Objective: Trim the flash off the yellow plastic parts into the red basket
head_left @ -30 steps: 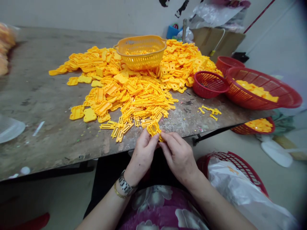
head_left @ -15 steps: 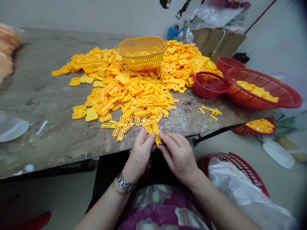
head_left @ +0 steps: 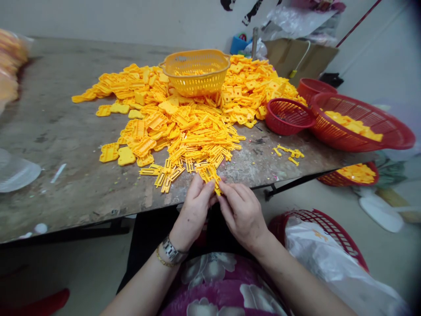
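Note:
Between my two hands, just off the table's front edge, is a yellow plastic plate [head_left: 208, 174] with raised ribs and a narrow piece along it. My left hand [head_left: 194, 204] pinches its left side, thumb on top. The fingers of my right hand [head_left: 241, 206] close on its lower right end; the fingertips partly hide that end. Beyond the hands lie slim slotted yellow strips [head_left: 168, 175] near the edge, running back into a heap of strips [head_left: 200, 136]. Ribbed yellow plates [head_left: 136, 131] lie left of that heap.
A yellow basket [head_left: 197, 79] sits on the pile. To the right stand a small red basket [head_left: 289, 118] and a large red basket [head_left: 362, 109] holding yellow parts. A few small yellow pieces [head_left: 291, 153] lie nearby. Below right, a red basket [head_left: 342, 239] holds a white plastic bag [head_left: 329, 254].
The yellow plate has tilted slightly and shifted a little in my fingers, while both hands stay closed on it. The piles and baskets look the same.

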`<state>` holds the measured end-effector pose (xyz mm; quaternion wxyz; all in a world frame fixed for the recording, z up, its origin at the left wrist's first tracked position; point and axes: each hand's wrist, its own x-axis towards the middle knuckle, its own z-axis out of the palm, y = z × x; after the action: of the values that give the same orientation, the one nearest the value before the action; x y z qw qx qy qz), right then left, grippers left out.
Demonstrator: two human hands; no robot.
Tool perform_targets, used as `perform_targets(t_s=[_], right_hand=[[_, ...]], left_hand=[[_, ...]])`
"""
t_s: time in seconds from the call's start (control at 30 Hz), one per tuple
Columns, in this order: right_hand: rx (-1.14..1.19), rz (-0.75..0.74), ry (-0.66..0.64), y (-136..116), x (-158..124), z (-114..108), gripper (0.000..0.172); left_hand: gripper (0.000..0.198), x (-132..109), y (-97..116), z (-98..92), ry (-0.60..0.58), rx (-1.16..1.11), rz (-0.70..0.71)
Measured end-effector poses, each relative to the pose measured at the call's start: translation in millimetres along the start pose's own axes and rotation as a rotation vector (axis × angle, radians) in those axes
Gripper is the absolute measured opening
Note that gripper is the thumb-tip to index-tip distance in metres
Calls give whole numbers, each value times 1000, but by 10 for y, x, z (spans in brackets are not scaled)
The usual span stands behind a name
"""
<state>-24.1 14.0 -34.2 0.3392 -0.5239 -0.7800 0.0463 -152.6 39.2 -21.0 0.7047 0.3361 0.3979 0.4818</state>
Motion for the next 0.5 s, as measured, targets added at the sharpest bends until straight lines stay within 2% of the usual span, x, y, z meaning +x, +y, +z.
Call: perform_targets(t_s=[0.3, 0.5], right_hand=[[-2, 11, -13, -17, 14, 24, 26], [-7, 26, 15, -7, -6, 49, 21]], left_hand=[[14, 8, 9, 30, 39, 26, -1], [10, 40, -30, -26, 49, 231, 83]])
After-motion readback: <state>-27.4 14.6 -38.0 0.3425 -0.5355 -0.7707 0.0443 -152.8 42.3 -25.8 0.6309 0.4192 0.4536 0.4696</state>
